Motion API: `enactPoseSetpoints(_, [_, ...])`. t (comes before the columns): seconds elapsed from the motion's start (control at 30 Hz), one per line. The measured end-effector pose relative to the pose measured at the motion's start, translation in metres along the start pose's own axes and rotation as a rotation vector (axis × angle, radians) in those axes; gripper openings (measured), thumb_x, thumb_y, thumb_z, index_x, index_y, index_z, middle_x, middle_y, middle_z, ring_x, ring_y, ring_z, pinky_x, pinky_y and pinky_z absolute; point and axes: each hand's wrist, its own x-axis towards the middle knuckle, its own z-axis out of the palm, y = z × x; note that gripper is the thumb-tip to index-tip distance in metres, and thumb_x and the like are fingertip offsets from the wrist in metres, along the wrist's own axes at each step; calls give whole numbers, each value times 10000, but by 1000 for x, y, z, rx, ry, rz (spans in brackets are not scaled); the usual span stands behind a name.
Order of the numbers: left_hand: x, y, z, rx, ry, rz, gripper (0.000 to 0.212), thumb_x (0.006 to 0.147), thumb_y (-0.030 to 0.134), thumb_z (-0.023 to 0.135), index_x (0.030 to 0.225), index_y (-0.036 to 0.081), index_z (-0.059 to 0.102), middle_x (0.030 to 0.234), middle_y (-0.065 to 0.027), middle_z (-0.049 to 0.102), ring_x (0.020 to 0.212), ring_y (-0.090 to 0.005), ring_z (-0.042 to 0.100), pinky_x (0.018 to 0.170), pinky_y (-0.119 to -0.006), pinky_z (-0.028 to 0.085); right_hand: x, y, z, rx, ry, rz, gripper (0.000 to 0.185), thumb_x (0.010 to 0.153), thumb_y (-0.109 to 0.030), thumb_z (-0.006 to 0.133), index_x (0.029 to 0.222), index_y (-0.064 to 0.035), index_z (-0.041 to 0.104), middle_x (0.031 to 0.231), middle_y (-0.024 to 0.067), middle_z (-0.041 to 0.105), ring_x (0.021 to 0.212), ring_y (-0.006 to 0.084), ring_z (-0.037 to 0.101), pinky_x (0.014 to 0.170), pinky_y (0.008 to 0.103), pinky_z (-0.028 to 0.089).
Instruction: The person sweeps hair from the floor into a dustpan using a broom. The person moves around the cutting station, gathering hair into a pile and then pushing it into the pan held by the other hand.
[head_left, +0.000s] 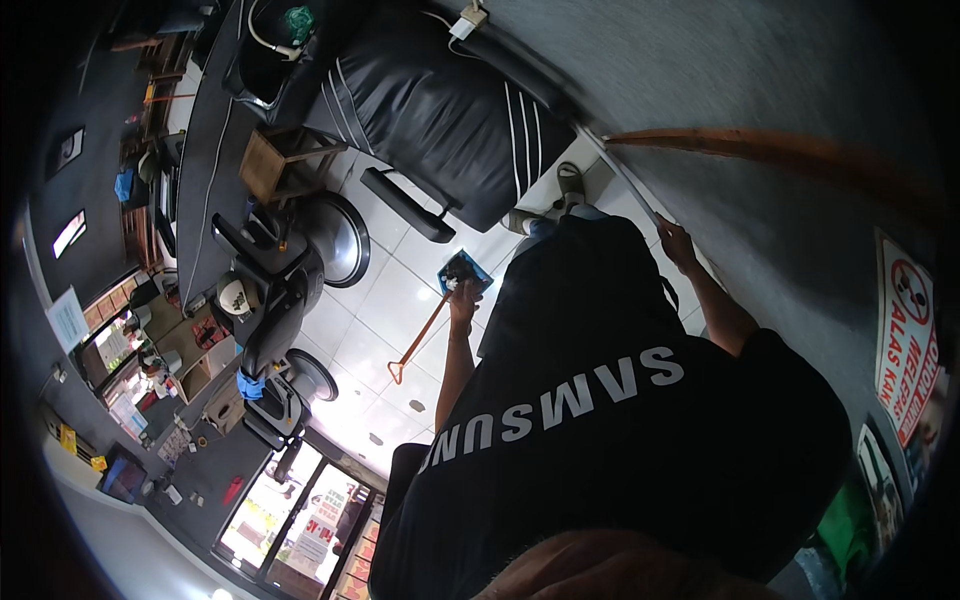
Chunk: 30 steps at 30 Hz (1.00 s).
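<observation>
My right hand (676, 244) is closed around a long pale pole (622, 169), which slants along the foot of the grey wall. Its far end passes by the padded black chair (435, 112) and is hidden. My left hand (466, 296) is in front of a blue dustpan (480, 271) with an orange handle (421, 339). Dark matter and some white bits (452, 283) show at the dustpan. The fingers overlap its near side; I cannot tell whether they grip it. My sandalled feet (571, 178) are beside the chair.
Black salon chairs (277, 300) with round metal bases (349, 240) stand to the left. A wooden stool (264, 166) is near a dark counter (202, 187). White floor tiles (367, 300) run towards a glass door (300, 517). A printed sign (904, 337) hangs on the right wall.
</observation>
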Motion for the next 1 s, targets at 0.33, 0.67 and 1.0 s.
enactPoseSetpoints(0.33, [13, 11, 0, 178, -123, 12, 462, 946, 411, 471, 1200, 30, 525, 897, -110, 679, 756, -181, 658, 595, -272, 516, 116, -61, 20, -309, 24, 50, 381, 931, -313, 429, 1299, -277, 517, 1069, 201, 623, 964, 381, 603, 831, 469, 474])
enactPoseSetpoints(0.67, [14, -19, 4, 9, 18, 7, 447, 944, 435, 457, 1107, 36, 574, 934, -106, 674, 752, -196, 662, 576, -308, 497, -55, 67, 13, -339, 43, -18, 382, 951, -262, 417, 1325, -218, 485, 981, 155, 660, 753, 336, 660, 628, 433, 545])
enactPoseSetpoints(1.0, [24, -28, 18, 146, -142, 105, 404, 951, 345, 472, 1109, -13, 569, 947, -121, 656, 834, -202, 661, 610, -281, 544, 29, 6, 14, -288, 43, 36, 396, 949, -344, 383, 1305, -232, 515, 1018, 180, 648, 915, 387, 622, 783, 475, 499])
